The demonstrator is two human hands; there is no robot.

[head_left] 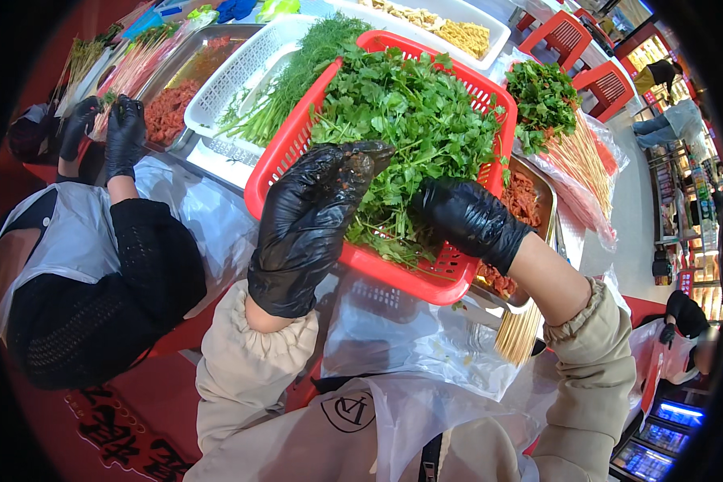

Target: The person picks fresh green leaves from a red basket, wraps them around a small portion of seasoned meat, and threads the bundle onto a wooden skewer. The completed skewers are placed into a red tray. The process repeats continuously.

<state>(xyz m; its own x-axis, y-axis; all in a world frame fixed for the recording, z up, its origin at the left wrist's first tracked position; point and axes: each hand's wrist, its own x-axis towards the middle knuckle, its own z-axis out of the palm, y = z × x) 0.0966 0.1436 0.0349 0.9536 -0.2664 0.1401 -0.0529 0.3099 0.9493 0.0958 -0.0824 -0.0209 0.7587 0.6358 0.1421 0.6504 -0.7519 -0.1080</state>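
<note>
A red plastic basket [391,274] heaped with cilantro [410,114] stands before me. My left hand [313,223], in a black glove with wet bits on it, is over the basket's left side; its fingers are bent together, and whether anything lies in them is hidden. My right hand [470,214], also black-gloved, reaches into the cilantro at the basket's near right, its fingertips hidden among the leaves and stems. Partly under the basket's right side is a metal tray [548,223] with sliced meat [521,196]. A bundle of bamboo skewers [518,337] lies below it.
White basket [208,102] with dill [331,48], back left; metal tray of minced-looking meat [172,111] beyond it. A co-worker's gloved hands [126,129] handle skewers at far left. Skewers topped with greens [542,99] lie right. A white tray [500,42] of tofu-like pieces stands behind.
</note>
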